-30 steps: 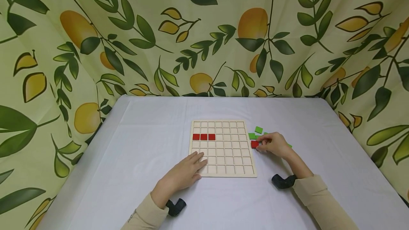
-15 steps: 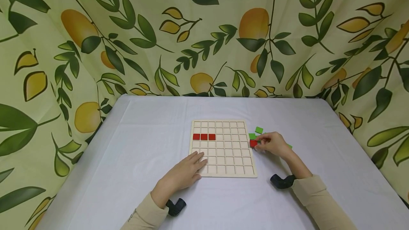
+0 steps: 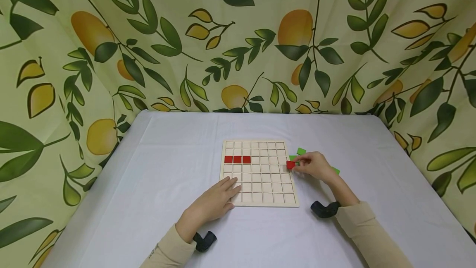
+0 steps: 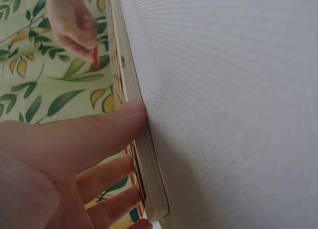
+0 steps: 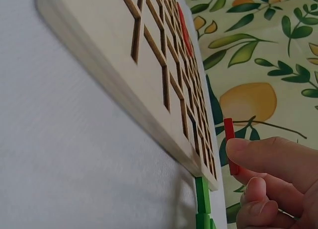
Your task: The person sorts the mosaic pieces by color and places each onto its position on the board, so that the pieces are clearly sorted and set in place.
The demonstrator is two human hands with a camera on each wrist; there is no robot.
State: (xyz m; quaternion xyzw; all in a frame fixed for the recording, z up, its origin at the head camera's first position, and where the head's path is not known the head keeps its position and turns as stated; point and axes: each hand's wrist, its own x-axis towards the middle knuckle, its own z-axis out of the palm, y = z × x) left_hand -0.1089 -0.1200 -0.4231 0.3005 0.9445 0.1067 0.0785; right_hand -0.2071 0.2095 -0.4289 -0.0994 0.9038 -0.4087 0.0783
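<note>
A wooden grid board [image 3: 267, 177] lies on the white table, with three red square tiles [image 3: 237, 159] side by side at the left end of one row. My left hand [image 3: 213, 202] rests on the board's near left corner with its fingers extended; in the left wrist view the thumb [image 4: 131, 110] lies against the board's side edge. Between thumb and fingers, my right hand [image 3: 314, 165] pinches another red tile [image 3: 290, 164] by its right side. That tile is held up at the board's right edge, as the right wrist view shows it [image 5: 229, 132] raised off the surface.
Loose green tiles lie just right of the board, among them one farther back [image 3: 301, 151] and one touching or near the edge [image 5: 202, 194]. The right hand partly hides others. A patterned curtain [image 3: 238, 53] surrounds the white-covered table [image 3: 167, 156].
My right hand, pinching the red tile, has moved left from beside the green tiles to the board's right edge, and appears slightly raised. The left hand has stayed in place.
</note>
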